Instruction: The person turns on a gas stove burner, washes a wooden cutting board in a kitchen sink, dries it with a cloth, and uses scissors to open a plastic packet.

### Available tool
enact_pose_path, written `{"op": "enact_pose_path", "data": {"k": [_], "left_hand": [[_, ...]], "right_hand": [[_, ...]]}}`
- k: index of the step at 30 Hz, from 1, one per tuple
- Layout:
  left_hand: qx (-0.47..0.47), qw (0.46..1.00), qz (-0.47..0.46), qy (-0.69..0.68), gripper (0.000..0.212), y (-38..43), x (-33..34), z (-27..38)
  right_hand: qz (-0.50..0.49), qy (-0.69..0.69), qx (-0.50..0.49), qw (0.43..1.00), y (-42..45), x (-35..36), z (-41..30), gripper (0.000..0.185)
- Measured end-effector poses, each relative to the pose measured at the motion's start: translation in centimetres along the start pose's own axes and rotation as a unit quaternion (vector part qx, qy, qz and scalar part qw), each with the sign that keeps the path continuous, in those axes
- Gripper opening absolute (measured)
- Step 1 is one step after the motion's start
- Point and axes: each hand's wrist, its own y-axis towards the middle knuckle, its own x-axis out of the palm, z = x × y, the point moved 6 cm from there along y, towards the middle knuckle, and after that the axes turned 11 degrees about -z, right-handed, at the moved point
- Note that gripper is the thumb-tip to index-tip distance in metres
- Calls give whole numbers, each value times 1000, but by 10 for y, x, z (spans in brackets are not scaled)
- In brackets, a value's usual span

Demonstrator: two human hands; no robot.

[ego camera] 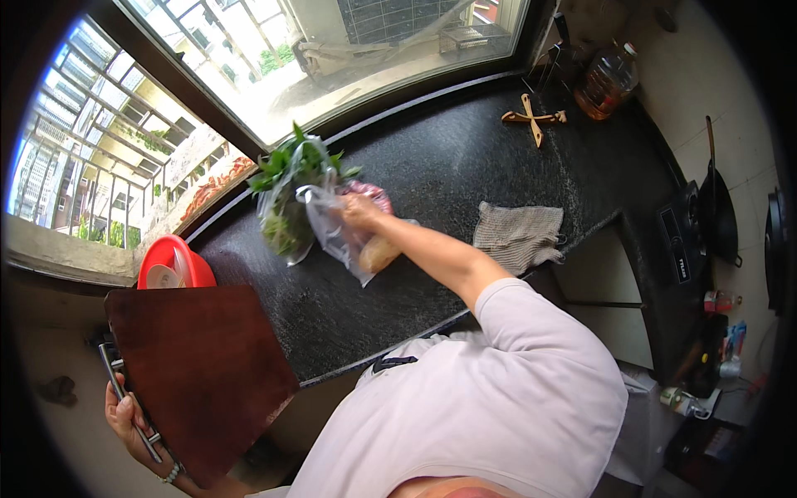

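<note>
My left hand (127, 414) grips the metal bar handle of a reddish-brown board (199, 373), which looks like a wooden cutting board held tilted at the counter's left end. Over the black countertop (436, 168), my right hand (360, 210) holds a clear plastic bag (327, 218), its fingers partly hidden and slightly blurred. A pale brown item (378, 254) shows through the bag under my wrist. Just behind my fingers is a red-and-white bundle (377, 193), too covered to name. Leafy greens (286, 171) stick out of another clear bag (283, 233) to the left.
A red plastic basin (202, 267) with a white bowl (163, 278) stands beyond the board. A grey cloth (520, 235) lies near the counter's front edge. Farther back are a wooden cross-shaped trivet (533, 119), an oil jug (605, 84) and a knife holder (551, 65). A wok (717, 211) hangs at right.
</note>
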Motion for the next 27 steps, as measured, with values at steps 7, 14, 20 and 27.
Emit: {"op": "enact_pose_path", "data": {"k": [7, 14, 20, 27], "left_hand": [[33, 999, -36, -7, 38, -4, -2, 33], [-1, 994, -106, -30, 54, 20, -10, 21], [40, 995, -89, 4, 51, 35, 30, 25], [100, 993, -67, 14, 48, 51, 120, 35]], "right_hand": [[3, 163, -216, 963, 76, 127, -95, 40], [112, -155, -19, 981, -89, 2, -35, 59], [195, -299, 383, 852, -291, -75, 95, 54], [91, -265, 88, 956, -155, -24, 89, 44]]}}
